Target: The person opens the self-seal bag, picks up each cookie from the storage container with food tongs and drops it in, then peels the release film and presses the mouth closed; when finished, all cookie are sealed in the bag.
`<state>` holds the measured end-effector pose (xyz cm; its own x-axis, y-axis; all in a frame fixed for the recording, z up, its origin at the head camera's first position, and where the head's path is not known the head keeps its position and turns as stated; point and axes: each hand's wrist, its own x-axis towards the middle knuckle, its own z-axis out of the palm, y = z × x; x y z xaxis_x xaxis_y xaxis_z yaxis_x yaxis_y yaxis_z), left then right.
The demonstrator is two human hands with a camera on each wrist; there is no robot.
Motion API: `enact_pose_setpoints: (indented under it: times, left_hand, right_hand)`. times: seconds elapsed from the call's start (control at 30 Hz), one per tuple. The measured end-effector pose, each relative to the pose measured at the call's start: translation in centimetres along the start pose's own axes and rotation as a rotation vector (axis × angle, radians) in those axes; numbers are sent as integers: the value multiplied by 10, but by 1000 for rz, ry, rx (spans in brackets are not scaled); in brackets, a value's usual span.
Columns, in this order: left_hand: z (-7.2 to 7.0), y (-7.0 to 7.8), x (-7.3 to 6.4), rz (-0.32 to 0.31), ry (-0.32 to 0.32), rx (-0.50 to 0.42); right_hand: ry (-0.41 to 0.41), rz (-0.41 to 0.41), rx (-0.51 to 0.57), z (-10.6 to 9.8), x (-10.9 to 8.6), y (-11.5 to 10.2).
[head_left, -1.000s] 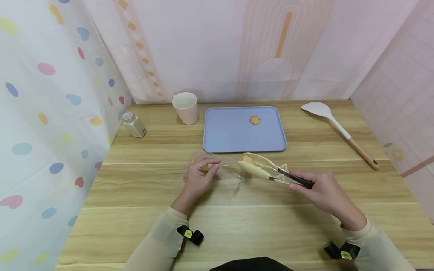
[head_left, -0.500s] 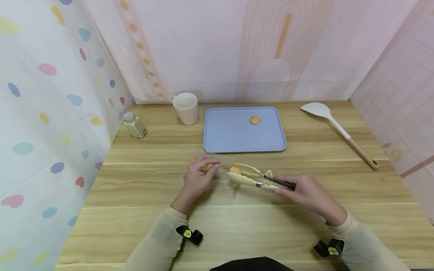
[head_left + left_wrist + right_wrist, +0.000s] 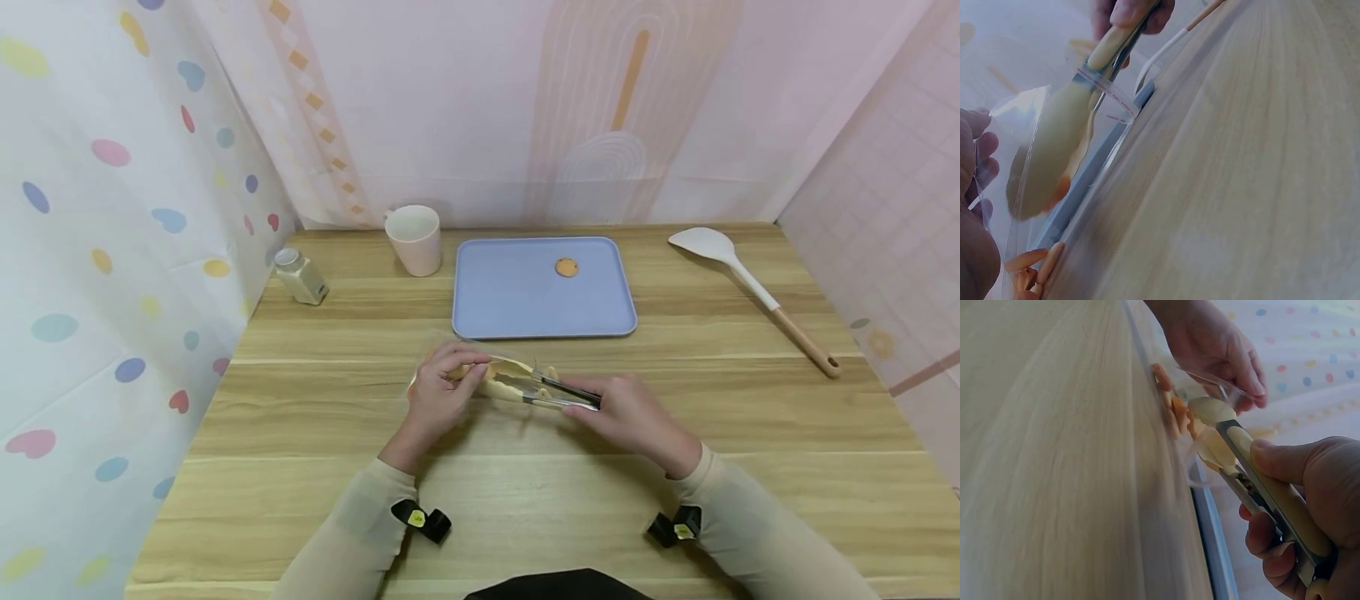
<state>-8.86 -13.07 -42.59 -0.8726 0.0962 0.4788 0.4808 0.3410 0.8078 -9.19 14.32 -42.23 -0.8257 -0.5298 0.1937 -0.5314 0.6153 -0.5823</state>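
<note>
My left hand [image 3: 442, 387] pinches the edge of a clear plastic bag [image 3: 1107, 94] lying low over the table. Several small orange-brown cookies [image 3: 1179, 412] show at the bag's bottom in both wrist views. My right hand [image 3: 633, 417] grips a pair of tongs [image 3: 1279, 494] by the handles, thumb on one side and fingers curled round the other. The cream-coloured tong heads reach through the bag's mouth, close to the left fingertips. Between them sits an orange cookie [image 3: 1060, 189], partly hidden by the nearer head in the left wrist view.
Behind the hands lies a blue tray [image 3: 517, 292] with one round cookie [image 3: 567, 267] on it. A pale mug [image 3: 416, 242] and a glass seasoning jar [image 3: 302, 277] stand at the back left. At right lies a white ladle [image 3: 753, 287] with a wooden handle.
The right hand has moved left with the tongs and cookie, from beside the bag to inside its mouth. The left hand has stayed in place on the bag.
</note>
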Motion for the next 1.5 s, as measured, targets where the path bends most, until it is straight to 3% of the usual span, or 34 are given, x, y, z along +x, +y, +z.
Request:
enact_pose_setpoints:
  times: [0.23, 0.53, 0.73, 1.13, 1.5]
  left_hand:
    - [-1, 8, 1, 20, 25, -6]
    - [-1, 6, 3, 155, 54, -2]
    - [-1, 5, 4, 203, 75, -29]
    - [-2, 4, 6, 246, 89, -23]
    - [-2, 6, 5, 240, 96, -18]
  right_hand:
    - [24, -35, 0, 12, 12, -6]
    - [57, -146, -30, 22, 21, -11]
    - [69, -189, -31, 25, 26, -12]
    - [91, -235, -71, 26, 26, -10]
    - [99, -201, -64, 18, 19, -10]
